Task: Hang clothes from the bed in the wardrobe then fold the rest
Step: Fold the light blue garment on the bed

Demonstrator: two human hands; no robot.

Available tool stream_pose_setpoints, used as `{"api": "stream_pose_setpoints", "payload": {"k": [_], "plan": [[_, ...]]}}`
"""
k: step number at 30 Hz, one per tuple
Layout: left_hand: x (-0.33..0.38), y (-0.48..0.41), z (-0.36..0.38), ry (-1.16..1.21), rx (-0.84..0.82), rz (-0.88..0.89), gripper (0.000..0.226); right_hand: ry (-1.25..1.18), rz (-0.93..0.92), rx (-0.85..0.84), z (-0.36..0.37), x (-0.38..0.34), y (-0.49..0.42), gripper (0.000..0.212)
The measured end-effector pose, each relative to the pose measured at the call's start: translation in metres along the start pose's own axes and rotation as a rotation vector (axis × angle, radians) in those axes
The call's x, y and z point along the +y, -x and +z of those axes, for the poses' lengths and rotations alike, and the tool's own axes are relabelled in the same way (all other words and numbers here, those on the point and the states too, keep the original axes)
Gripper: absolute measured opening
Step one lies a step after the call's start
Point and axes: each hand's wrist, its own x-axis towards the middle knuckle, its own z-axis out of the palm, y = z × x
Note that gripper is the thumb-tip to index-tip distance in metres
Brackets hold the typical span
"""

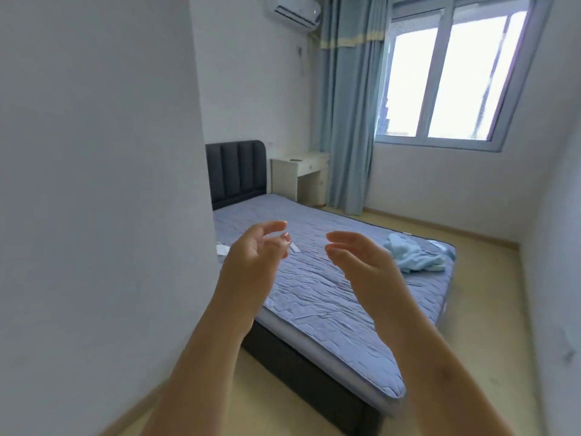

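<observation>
Pale-blue clothes [418, 254] lie crumpled near the bed's [330, 297] far foot corner. Left hand [251, 256] and right hand [361, 259] hover above the mattress, fingers loosely spread, holding nothing. Fetching looks to be the step; next comes reaching over and gripping the garment.

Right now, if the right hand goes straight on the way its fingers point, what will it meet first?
Probably the bed's blue quilted cover; the right hand holds nothing and the air ahead looks free, though depth is unclear.
</observation>
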Motion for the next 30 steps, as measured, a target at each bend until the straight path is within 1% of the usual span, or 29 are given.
{"api": "stream_pose_setpoints", "payload": {"k": [3,6,10,15,18,23,27,30], "plan": [[-0.013,-0.034,0.069,0.033,-0.110,-0.022,0.014,0.029,0.033,0.110,-0.060,0.033,-0.026,0.023],[-0.032,-0.070,0.135,0.099,-0.177,-0.055,0.017,0.054,0.066,0.205,-0.117,0.071,-0.058,0.020],[-0.057,-0.129,0.233,0.193,-0.252,-0.128,0.017,0.097,0.122,0.295,-0.191,0.127,-0.110,0.015],[-0.073,-0.201,0.351,0.222,-0.353,-0.192,0.020,0.151,0.239,0.373,-0.272,0.181,-0.173,0.013],[-0.088,-0.232,0.405,0.218,-0.445,-0.228,0.017,0.169,0.300,0.450,-0.312,0.209,-0.200,0.015],[-0.116,-0.286,0.479,0.217,-0.515,-0.288,0.017,0.185,0.390,0.512,-0.370,0.252,-0.245,0.018],[-0.146,-0.322,0.545,0.190,-0.572,-0.308,0.017,0.193,0.480,0.504,-0.415,0.302,-0.280,0.018],[-0.174,-0.352,0.601,0.153,-0.566,-0.348,0.016,0.179,0.515,0.491,-0.456,0.345,-0.322,0.017]]}}
